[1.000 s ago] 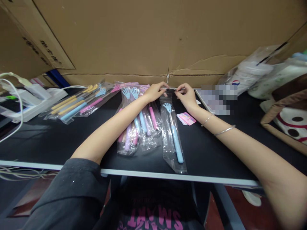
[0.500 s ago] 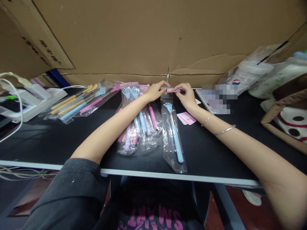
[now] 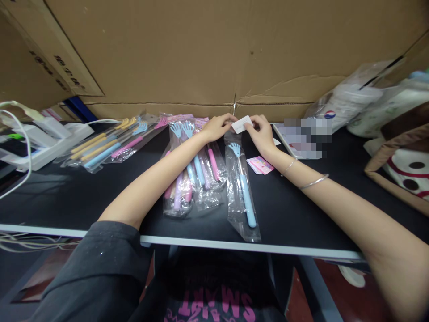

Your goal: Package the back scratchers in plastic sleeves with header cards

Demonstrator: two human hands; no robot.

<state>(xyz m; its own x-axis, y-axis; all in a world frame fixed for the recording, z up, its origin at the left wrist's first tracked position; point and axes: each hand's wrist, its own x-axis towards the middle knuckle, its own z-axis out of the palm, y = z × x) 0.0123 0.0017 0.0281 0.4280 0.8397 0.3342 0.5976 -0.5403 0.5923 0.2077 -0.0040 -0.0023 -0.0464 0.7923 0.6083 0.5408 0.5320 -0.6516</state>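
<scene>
White card (image 3: 241, 125) pinched above a bagged blue back scratcher (image 3: 247, 197)

The right hand (image 3: 262, 135) grips the white card between thumb and fingers, its pale face tilted toward the viewer with small, unreadable print on it. The left hand (image 3: 216, 129) reaches in from the other side, fingertips at the card's left edge, close to the upper end of the clear bag (image 3: 233, 210); whether they are closed on the card, the bag or neither, I cannot tell from here.

The blue back scratcher lies inside the clear bag on the black table (image 3: 301, 214), its hand-shaped head toward the two hands and its thick handle toward the near edge. Just right of it lie overlapping pink cards (image 3: 262, 165).

Left of the clear bag, partly beneath the left forearm, is a pile of wrapped scratchers (image 3: 200, 174) in blue, pink and purple. Farther left, a second group (image 3: 103, 146) in yellow, blue and pink lies slantwise beside a white power strip (image 3: 50, 147). A cardboard wall (image 3: 214, 53) stands behind everything.
</scene>
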